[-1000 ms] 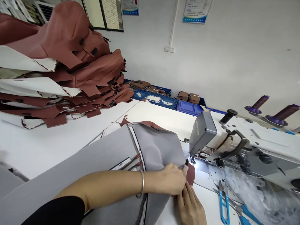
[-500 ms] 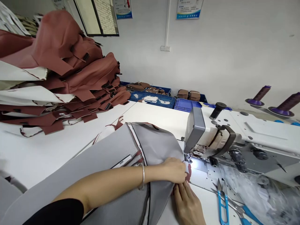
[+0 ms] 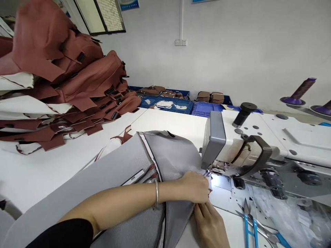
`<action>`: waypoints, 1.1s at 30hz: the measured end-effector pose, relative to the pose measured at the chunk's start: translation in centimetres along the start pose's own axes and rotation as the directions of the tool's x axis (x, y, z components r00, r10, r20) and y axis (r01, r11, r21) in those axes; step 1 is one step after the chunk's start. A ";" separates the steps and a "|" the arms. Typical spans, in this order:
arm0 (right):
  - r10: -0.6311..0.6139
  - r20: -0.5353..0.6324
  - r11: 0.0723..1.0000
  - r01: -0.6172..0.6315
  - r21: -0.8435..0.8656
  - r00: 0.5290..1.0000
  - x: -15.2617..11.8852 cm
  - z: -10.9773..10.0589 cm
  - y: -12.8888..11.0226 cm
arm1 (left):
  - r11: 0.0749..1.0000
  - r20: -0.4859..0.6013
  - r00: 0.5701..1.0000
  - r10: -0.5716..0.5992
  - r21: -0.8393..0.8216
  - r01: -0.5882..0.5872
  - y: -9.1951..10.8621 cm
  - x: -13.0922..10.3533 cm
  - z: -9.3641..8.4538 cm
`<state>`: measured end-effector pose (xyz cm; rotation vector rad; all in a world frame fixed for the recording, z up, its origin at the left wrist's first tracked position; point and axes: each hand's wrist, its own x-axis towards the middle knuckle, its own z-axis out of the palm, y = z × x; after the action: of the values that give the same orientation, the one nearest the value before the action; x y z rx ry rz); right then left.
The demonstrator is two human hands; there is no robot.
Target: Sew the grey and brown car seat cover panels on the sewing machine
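Note:
A large grey-backed cover piece (image 3: 170, 155) with seams and reddish-brown edges lies across the table and reaches the needle of a white sewing machine (image 3: 224, 143). My left hand (image 3: 196, 187), a silver bangle on its wrist, is closed on the cover's right edge just in front of the lit needle area. Close below it, my right hand (image 3: 210, 222) pinches the same edge, fingertips partly hidden under the left hand. A small reddish-brown bit of the edge peeks out beside the left fingers. The presser foot is mostly hidden behind the machine head.
Blue-handled scissors and thread snips (image 3: 250, 220) lie right of my hands, beside clear plastic film (image 3: 279, 215). Reddish-brown covers (image 3: 85, 86) are piled high at left. Blue crates (image 3: 204, 107) with brown pieces stand behind the table. Purple thread cones (image 3: 300, 91) stand at right.
The view has shifted slightly. Both hands have moved a little towards the needle with the cover's edge, and less of its reddish-brown strip shows. Both keep hold.

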<state>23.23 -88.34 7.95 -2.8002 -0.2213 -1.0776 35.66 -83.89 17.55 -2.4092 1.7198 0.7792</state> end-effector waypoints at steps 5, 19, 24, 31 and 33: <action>0.005 0.005 1.000 -0.005 0.016 1.000 0.1 -0.2 -0.1 | 1.000 0.002 1.000 0.021 0.004 -0.021 0.0 0.0 0.2; 0.006 0.066 0.997 -0.011 0.075 0.998 0.1 -0.8 -0.2 | 0.998 -0.090 0.996 -0.028 -0.058 0.023 0.2 0.3 1.0; 0.018 0.080 0.998 -0.023 0.055 0.997 -0.2 -0.6 -0.1 | 1.000 -0.171 0.985 0.000 -0.024 -0.005 0.0 0.8 2.1; -0.052 0.054 0.998 0.053 -0.023 0.997 -0.4 -0.7 -0.3 | 1.000 -0.167 0.986 0.012 -0.010 -0.014 0.2 0.4 2.4; -0.074 0.051 0.996 0.076 -0.035 0.996 -0.4 -0.8 -0.5 | 1.000 -0.164 0.986 0.010 -0.012 -0.012 0.3 0.2 2.3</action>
<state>22.31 -88.01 8.33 -2.8753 -0.3181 -1.0390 34.58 -83.40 15.48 -2.5393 1.7912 0.6092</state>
